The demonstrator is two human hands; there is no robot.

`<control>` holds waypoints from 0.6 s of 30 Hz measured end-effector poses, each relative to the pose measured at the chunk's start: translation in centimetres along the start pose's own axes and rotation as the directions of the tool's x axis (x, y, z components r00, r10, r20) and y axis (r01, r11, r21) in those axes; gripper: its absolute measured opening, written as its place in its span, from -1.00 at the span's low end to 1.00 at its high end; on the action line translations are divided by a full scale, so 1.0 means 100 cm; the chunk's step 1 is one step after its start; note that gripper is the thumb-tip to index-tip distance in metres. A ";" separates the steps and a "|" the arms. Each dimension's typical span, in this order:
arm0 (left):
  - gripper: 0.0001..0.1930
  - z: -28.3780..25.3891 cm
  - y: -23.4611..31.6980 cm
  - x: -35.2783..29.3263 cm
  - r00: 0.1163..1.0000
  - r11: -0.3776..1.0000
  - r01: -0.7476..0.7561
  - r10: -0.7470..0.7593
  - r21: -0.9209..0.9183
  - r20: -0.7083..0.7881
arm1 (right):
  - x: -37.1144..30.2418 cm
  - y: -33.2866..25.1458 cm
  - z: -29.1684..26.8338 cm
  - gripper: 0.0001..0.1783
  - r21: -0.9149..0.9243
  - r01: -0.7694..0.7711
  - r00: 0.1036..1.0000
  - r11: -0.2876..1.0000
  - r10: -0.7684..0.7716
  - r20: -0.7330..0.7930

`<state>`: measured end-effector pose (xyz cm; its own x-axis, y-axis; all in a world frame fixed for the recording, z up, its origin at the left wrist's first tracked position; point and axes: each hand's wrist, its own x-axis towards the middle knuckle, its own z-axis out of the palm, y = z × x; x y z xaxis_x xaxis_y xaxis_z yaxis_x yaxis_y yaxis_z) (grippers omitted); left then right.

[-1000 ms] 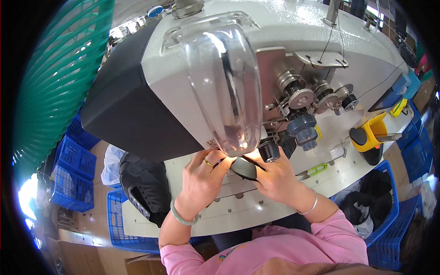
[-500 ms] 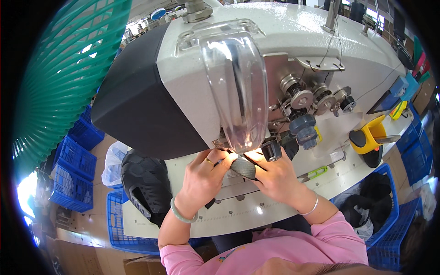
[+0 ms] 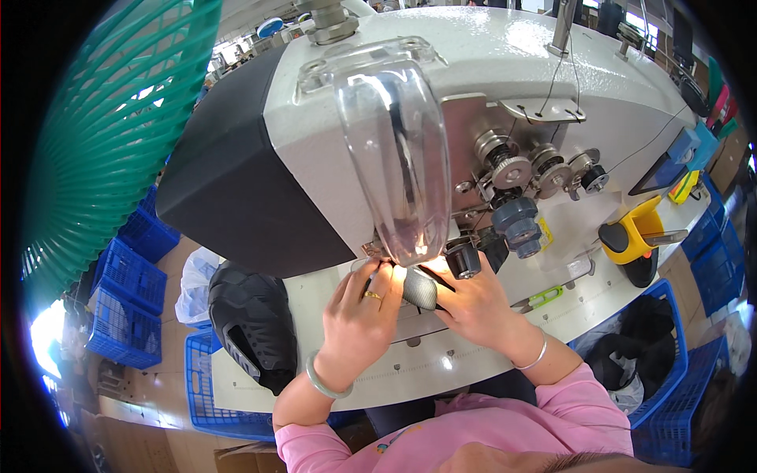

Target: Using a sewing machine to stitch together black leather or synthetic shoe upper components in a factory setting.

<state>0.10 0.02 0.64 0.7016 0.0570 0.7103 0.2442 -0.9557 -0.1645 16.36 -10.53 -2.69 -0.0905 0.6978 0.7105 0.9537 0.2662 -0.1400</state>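
Note:
Under the lit needle area of a white sewing machine (image 3: 307, 130), a grey mesh fabric piece (image 3: 420, 292) with a dark edge lies between my hands. My left hand (image 3: 361, 309) has its bent fingers closed on the left side of the piece, close to the needle area. On the other side, my right hand (image 3: 475, 303) grips the piece, its thumb and fingers closed round the edge. A clear plastic guard (image 3: 398, 173) hangs over the fingertips and hides the needle. Left of my left hand rests a black shoe upper (image 3: 252, 323) on the white table (image 3: 441, 359).
A yellow holder (image 3: 643, 229) and green thread snips (image 3: 544, 296) sit to the right. Blue crates (image 3: 126, 323) stand at left; another blue crate (image 3: 670, 370) with black pieces is at right. A green fan guard (image 3: 102, 134) fills the upper left.
My left hand has turned, its fingers now pointing more steeply toward the needle area. The grey mesh piece has shifted and shows a rounder fold. My right hand has barely moved.

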 end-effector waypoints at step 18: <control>-0.80 0.003 -0.013 0.001 0.995 0.984 0.066 -0.077 -0.165 -0.060 | 0.005 0.018 0.002 -0.71 0.271 -0.030 0.994 0.962 0.001 0.107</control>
<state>0.04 1.36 0.77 0.6395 0.1131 0.7604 0.1765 -0.9843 -0.0020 17.95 -9.57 -2.73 -0.1196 0.7652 0.6326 0.8427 0.4152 -0.3429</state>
